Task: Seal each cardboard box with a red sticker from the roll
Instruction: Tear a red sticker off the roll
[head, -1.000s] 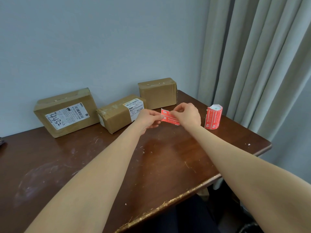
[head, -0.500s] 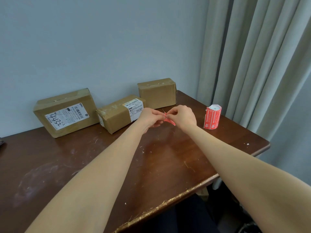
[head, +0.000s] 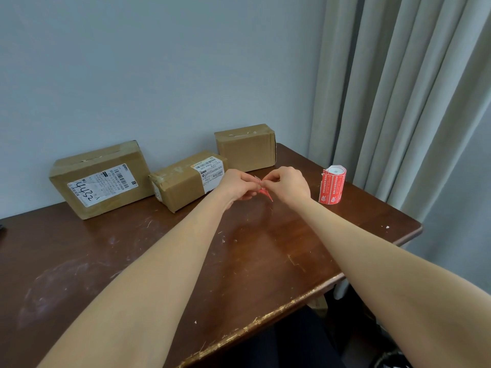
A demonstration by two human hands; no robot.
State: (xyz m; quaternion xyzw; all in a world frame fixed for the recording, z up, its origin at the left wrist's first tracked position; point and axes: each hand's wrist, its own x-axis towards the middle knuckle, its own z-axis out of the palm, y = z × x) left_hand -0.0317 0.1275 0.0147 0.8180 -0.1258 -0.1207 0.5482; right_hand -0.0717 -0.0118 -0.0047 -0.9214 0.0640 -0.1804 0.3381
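A: Head view. L hand [head: 235, 185] & R hand [head: 288, 184] now fingertip to fingertip, both pinching the red sticker [head: 265, 192]; 1 s ago it was held flat, now crumpled and edge-on.

B: Meaning?

A: Prob. peeling the backing; no box sealed yet. Roll [head: 333, 185] at 3 o'clock of hands, near table edge [head: 410, 236]. Middle box [head: 186, 179] at 9 o'clock, just beside. Bare tabletop toward 6.
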